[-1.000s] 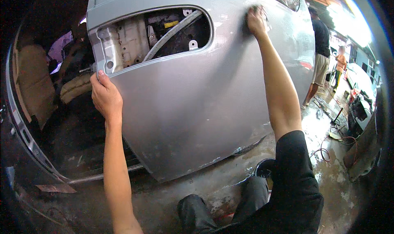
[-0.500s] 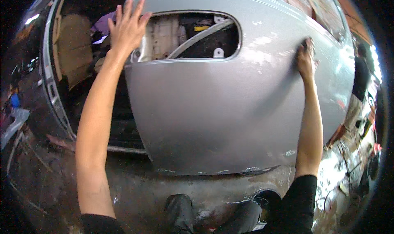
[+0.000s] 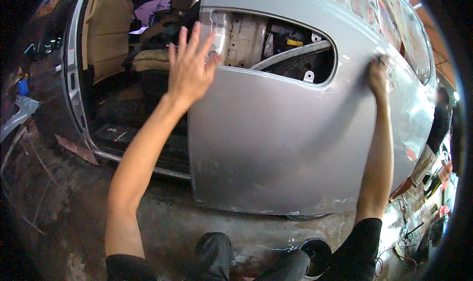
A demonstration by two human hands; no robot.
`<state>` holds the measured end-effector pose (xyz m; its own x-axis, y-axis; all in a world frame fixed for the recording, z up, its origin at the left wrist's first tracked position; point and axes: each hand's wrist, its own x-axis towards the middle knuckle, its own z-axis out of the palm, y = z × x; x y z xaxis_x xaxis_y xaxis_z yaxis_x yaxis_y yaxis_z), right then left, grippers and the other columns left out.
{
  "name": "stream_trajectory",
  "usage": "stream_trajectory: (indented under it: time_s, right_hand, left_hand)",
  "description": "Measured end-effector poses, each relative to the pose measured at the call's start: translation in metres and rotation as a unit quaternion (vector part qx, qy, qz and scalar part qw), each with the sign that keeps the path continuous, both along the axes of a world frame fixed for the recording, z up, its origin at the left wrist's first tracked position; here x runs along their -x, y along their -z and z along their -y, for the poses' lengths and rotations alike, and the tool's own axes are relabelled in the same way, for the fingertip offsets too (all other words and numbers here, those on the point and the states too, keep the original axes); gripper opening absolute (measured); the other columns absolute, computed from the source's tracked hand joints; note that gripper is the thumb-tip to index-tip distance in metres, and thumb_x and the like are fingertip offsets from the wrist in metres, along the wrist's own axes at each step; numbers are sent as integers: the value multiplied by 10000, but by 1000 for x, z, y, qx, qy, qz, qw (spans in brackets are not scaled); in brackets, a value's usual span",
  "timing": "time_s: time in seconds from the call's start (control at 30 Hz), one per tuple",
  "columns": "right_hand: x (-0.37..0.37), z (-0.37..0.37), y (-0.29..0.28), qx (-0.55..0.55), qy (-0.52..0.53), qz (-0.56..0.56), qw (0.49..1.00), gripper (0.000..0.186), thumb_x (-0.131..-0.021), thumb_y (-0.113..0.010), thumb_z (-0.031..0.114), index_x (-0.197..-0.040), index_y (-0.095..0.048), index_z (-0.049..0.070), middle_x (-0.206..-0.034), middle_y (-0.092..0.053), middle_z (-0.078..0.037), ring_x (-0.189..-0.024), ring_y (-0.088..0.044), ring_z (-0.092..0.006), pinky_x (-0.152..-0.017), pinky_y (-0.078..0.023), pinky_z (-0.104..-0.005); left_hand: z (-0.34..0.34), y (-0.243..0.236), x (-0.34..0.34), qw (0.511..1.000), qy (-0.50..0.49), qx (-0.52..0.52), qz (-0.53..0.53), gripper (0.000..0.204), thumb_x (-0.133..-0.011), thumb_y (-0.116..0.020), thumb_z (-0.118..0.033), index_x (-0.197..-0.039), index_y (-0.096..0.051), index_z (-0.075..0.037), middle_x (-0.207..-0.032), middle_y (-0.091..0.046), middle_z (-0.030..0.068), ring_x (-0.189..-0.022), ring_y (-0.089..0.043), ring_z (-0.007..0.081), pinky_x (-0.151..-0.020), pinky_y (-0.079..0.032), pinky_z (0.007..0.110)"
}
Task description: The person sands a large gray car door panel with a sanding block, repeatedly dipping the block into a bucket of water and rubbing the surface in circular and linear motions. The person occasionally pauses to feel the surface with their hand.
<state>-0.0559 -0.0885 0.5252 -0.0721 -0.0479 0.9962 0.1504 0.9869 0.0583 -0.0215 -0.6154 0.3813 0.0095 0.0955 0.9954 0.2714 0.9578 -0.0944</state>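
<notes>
Left hand [image 3: 190, 78] has released the panel [image 3: 261, 138] (fingers splayed); right hand [image 3: 378, 80]: grip unclear.

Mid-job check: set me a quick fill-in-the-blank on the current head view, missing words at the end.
The ____ hand shows its fingers plainly spread.
The right hand is over the car panel, to the ____ of the rounded opening.
Inside that opening, the one vividly coloured piece is ____.
The dark round bucket stands nearer the person's ____ knee.
Missing words: left; right; yellow; right.
</notes>
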Motion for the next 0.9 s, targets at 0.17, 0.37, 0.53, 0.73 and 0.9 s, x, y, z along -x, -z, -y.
stream_trajectory:
  time_s: [0.17,0.37,0.53,0.73,0.9]
  right_hand:
    - [-11,318,42,-302,-117,9,946,590,-923,-546,273,-1482,-398,157,-1620,-196,-125,-1487,-209,-324,-1068,-145,-755]
    - [-46,392,12,-360,-183,148,903,594,-937,-514,242,-1485,-364,68,-1628,-171,-103,-1510,-128,-260,-1148,-103,-674]
    - [-10,341,8,-316,-210,38,924,503,-1027,-415,310,-1520,-353,230,-1594,-294,5,-1488,-215,-191,-1160,8,-631]
    - [-17,383,-4,-398,-200,84,892,515,-1026,-406,313,-1530,-331,236,-1608,-262,7,-1493,-204,-213,-1157,4,-633]
    - [0,328,-11,-339,-190,81,918,524,-1025,-408,349,-1529,-331,228,-1610,-255,-5,-1498,-183,-203,-1152,-9,-648]
  left_hand:
    - [3,34,-20,998,52,40,25,344,-962,-550,-351,-1261,-624,-200,-1468,-461,49,-1384,-370,352,-1082,-313,589]
    - [8,35,-11,994,113,14,-2,261,-908,-628,-291,-1145,-667,-188,-1316,-572,10,-1350,-409,326,-1068,-342,579]
    - [-10,37,-8,990,138,-13,-7,245,-892,-646,-303,-1098,-665,-173,-1310,-570,-2,-1350,-402,308,-1072,-328,600]
    - [7,39,-4,989,146,-11,-4,268,-876,-663,-311,-1099,-673,-164,-1286,-576,5,-1345,-403,309,-1056,-336,597]
    - [-6,37,-4,989,146,-21,-11,265,-866,-676,-316,-1078,-668,-156,-1263,-584,6,-1350,-395,300,-1055,-331,600]
